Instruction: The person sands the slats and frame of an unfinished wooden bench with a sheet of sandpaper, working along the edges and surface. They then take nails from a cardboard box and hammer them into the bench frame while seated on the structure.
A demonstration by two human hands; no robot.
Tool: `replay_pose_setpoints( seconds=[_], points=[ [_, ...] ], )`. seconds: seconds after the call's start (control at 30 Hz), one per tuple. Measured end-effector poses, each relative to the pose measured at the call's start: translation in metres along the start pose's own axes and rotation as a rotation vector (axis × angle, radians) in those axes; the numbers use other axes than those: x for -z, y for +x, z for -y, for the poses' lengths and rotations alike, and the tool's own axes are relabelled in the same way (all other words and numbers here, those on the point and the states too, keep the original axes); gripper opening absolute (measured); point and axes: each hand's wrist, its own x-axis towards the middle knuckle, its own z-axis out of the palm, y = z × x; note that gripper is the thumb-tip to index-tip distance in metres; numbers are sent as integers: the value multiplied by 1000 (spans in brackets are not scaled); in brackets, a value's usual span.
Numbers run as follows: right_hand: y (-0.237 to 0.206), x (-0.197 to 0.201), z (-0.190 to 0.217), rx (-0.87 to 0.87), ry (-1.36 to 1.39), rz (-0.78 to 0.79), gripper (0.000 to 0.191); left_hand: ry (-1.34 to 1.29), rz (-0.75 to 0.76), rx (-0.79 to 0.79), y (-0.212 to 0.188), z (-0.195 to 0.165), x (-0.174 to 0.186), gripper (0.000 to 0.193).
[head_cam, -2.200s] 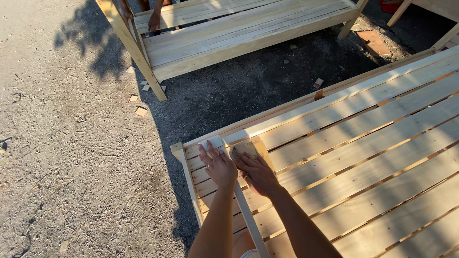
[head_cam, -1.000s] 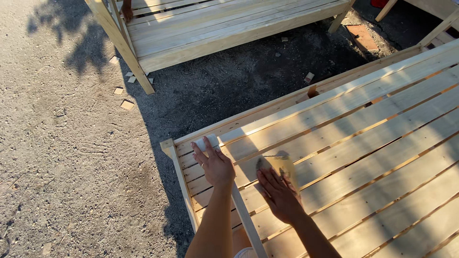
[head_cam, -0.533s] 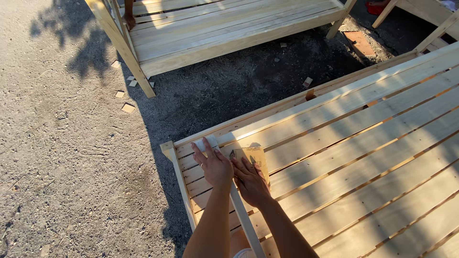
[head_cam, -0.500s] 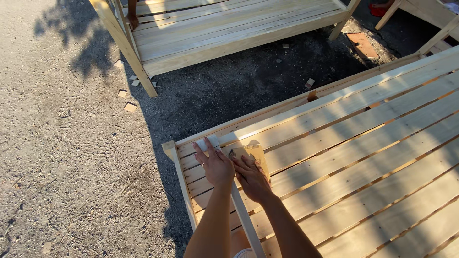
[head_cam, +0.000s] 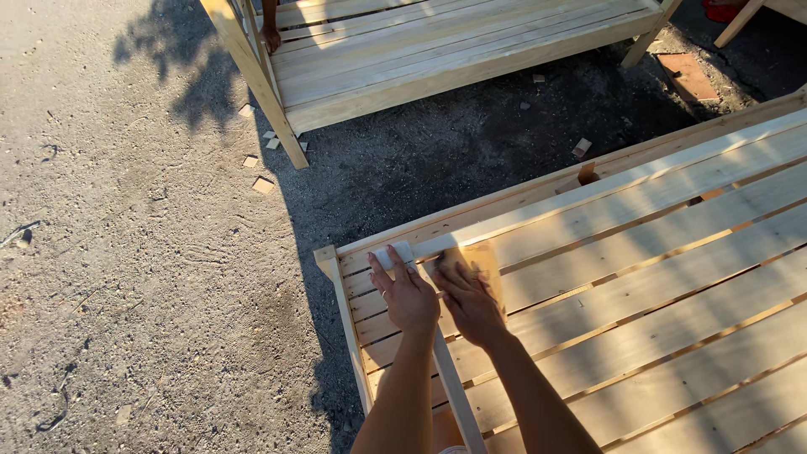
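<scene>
A slatted frame of pale wooden planks (head_cam: 639, 277) fills the right and lower part of the head view. My left hand (head_cam: 407, 294) lies flat on the slats near the frame's left corner, fingers spread, with a small pale block (head_cam: 393, 254) just beyond its fingertips. My right hand (head_cam: 469, 301) presses down on a tan piece of sandpaper (head_cam: 482, 262) on the same slat, right beside the left hand. Both forearms come up from the bottom edge.
A second slatted wooden frame (head_cam: 437, 50) stands across the top, with another person's hand (head_cam: 271, 35) on its left leg. Sandy ground with small wood offcuts (head_cam: 262, 185) lies to the left. A brick (head_cam: 688, 77) lies in the shaded dirt between the frames.
My right hand slid the sandpaper out to the right along the slat and back to the left beside my left hand. The left hand stayed flat in place.
</scene>
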Motion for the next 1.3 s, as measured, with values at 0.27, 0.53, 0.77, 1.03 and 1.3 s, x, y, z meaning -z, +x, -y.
replay_pose_setpoints(
  seconds=[0.27, 0.53, 0.77, 1.03, 1.3],
  points=[
    [-22, 55, -88, -283, -323, -231, 61, -4, -31, -40, 1, 0, 4, 61],
    [-6, -6, -9, -29, -129, -25, 64, -26, 38, 10, -4, -2, 8, 59],
    [-31, 36, -56, -125, -147, -70, 56, -3, 28, -4, -3, -2, 6, 57],
    [-38, 15, -27, -206, -87, 18, 57, 24, 40, -32, -5, -6, -2, 62],
    [-22, 36, -48, -128, -234, -31, 52, -8, 39, -45, -4, -10, 4, 62]
  ],
)
